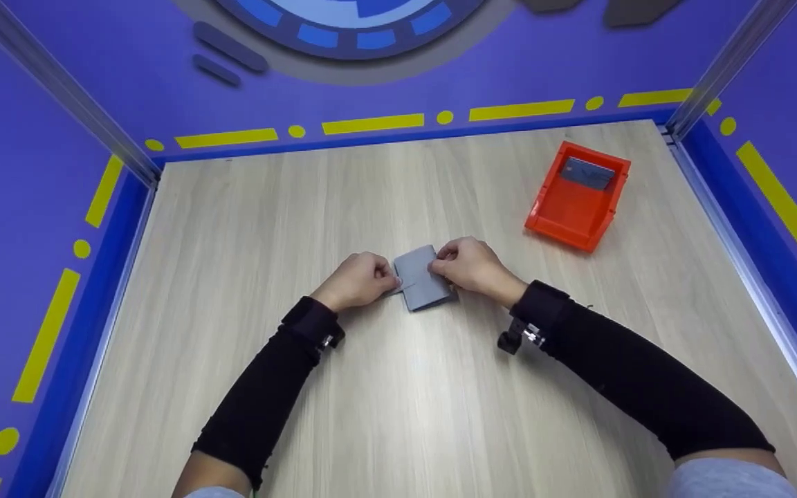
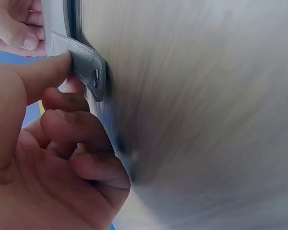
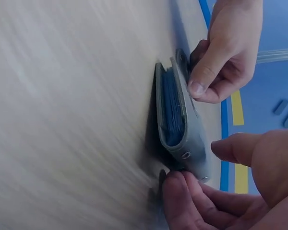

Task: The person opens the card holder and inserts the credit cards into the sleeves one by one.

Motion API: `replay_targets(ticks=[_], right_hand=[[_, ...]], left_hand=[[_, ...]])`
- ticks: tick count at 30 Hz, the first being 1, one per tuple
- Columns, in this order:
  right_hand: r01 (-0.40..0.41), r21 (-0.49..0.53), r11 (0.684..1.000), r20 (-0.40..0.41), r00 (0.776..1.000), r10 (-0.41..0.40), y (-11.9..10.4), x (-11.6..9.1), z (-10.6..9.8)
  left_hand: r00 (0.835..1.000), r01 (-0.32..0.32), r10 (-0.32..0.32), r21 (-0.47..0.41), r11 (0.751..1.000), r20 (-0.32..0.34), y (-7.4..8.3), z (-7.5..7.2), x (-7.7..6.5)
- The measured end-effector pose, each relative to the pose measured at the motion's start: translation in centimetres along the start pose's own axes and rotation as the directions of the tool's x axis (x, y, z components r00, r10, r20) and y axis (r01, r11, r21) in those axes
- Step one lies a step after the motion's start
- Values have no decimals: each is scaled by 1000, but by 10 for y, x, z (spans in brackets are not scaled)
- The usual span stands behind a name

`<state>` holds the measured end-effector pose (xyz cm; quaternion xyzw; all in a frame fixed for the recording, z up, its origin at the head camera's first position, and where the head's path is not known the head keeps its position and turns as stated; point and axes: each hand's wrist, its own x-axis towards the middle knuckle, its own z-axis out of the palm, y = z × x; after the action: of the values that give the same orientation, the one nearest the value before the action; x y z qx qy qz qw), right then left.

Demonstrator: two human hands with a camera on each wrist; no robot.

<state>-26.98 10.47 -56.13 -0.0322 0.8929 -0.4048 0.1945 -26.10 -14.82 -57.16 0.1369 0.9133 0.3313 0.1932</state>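
A grey card holder (image 1: 420,273) lies folded near the middle of the table, its layered inner sleeves showing at the open edge in the right wrist view. My left hand (image 1: 364,280) pinches its closing strap (image 2: 89,67) between thumb and finger; a metal snap (image 2: 96,77) shows near the strap's end. On the opposite side, my right hand (image 1: 471,266) holds the folded spine edge, thumb over the cover and curled fingers (image 3: 178,196) low against the spine. Small metal studs (image 3: 186,155) sit along that spine.
An orange-red bin (image 1: 556,232) stands at the back right of the wood-grain table (image 1: 267,214), with a dark grey card (image 1: 587,173) leaning inside its far end. Blue-purple panels (image 1: 129,83) with yellow marks wall the table at the back and both sides.
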Motion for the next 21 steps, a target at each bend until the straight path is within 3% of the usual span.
replay_targets(ticks=[3, 6, 14, 18, 21], right_hand=[[-34, 122, 992, 48, 998, 29, 0, 1, 0], [-31, 169, 985, 61, 998, 21, 0, 1, 1], [28, 178, 984, -4, 1000, -27, -3, 0, -2], [81, 134, 988, -57, 996, -74, -6, -1, -15], [147, 107, 983, -141, 981, -131, -9, -3, -30]], left_hand=[[1000, 9, -9, -1, 1000, 1, 1, 0, 0], [1000, 17, -17, 6, 1000, 1, 1, 0, 0], [1000, 8, -8, -5, 1000, 0, 1, 0, 1], [1000, 5, -5, -5, 1000, -6, 1, 0, 2], [1000, 0, 0, 0, 1000, -19, 1, 0, 2]])
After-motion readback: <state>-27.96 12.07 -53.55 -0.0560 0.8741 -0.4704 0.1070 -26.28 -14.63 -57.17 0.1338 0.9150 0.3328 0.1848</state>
